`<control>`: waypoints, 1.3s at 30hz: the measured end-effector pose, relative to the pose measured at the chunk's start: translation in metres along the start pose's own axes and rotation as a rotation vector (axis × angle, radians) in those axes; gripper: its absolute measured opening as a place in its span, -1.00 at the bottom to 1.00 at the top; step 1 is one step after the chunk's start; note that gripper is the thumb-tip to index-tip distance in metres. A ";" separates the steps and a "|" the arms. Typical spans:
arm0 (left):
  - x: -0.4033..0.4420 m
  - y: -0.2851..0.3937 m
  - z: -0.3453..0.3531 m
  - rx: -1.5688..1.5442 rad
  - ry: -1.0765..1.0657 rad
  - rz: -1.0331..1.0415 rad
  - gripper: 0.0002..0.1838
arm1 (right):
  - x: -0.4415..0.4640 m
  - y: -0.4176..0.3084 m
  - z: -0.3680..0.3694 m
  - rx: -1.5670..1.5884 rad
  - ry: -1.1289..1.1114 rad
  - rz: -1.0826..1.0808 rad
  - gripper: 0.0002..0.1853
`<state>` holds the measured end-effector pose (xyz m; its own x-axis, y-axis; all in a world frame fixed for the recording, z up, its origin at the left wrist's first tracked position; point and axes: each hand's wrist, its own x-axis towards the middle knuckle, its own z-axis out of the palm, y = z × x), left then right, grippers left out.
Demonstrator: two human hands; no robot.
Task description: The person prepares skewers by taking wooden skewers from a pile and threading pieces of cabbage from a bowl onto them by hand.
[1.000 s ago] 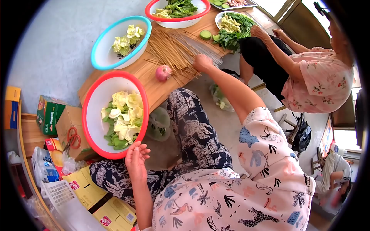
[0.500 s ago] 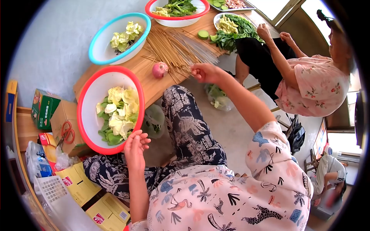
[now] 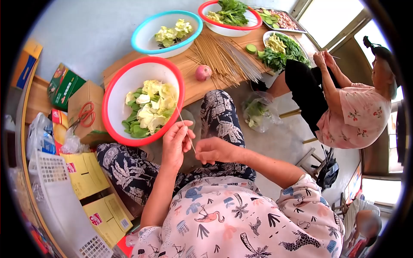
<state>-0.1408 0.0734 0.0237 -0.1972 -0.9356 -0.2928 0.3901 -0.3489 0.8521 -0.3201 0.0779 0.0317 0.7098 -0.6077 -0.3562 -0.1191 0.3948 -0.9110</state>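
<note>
A thin wooden skewer [image 3: 186, 125] slants between my two hands over my lap. My left hand [image 3: 176, 142] pinches it near the middle. At its lower end is my right hand [image 3: 213, 150], its fingers closed around that end. The skewer's upper part reaches over the rim of the red-rimmed basin [image 3: 182, 90], which holds pale yellow leaves [image 3: 155, 103] and green leaves [image 3: 137, 129]. On the wooden table lie many loose skewers [image 3: 219, 56], with a pink-purple onion [image 3: 203, 72] beside them.
A blue-rimmed basin [image 3: 136, 41], another red-rimmed basin [image 3: 258, 23], a tray [image 3: 297, 26] and a plate of greens stand further back. A co-worker [image 3: 357, 107] sits at the right. Scissors [image 3: 87, 114] and boxes are at the left, a plastic bag of vegetables [image 3: 257, 114] on the floor.
My right hand has moved from beside the table skewers back to my left hand, and a skewer now spans both. The view has shifted, and the co-worker's hands have come together.
</note>
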 end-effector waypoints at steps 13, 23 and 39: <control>-0.060 0.003 -0.013 0.205 -0.061 0.060 -0.83 | 0.047 -0.054 0.008 0.034 0.140 -0.204 -0.72; -0.006 0.064 -0.112 0.582 0.318 0.157 -0.78 | 0.124 -0.098 -0.053 0.135 0.149 -0.392 -0.72; 0.122 0.059 -0.151 1.445 0.373 0.388 -0.81 | 0.167 -0.083 -0.089 0.258 0.221 -0.357 -0.72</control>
<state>-0.0058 -0.0700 -0.0272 0.0219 -0.9901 0.1383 -0.8561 0.0528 0.5140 -0.2540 -0.1180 0.0297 0.5078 -0.8565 -0.0921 0.3003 0.2762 -0.9130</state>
